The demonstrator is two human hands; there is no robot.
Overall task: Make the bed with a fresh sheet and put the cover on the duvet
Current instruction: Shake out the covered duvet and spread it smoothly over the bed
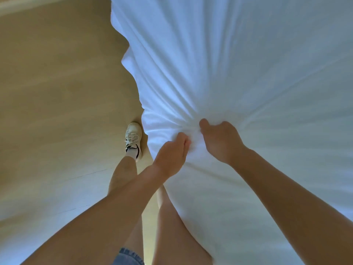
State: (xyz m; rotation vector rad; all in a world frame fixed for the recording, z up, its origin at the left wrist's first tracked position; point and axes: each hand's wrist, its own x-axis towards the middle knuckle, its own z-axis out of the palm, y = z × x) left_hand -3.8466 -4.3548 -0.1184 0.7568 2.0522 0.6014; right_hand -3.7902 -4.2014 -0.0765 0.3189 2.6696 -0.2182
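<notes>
Two hands, left hand (172,155) and right hand (219,142), close together, gripping one white sheet (229,64) — folds fanning out; one shoe (133,136) beside the sheet.

The white sheet (229,64) is soft matt cloth, gathered into fine creases. The floor (57,83) is pale, smooth, faintly sheened, perhaps wood laminate. The sneaker (133,133) is smooth and cream; the shorts (128,257) are blue denim.
</notes>
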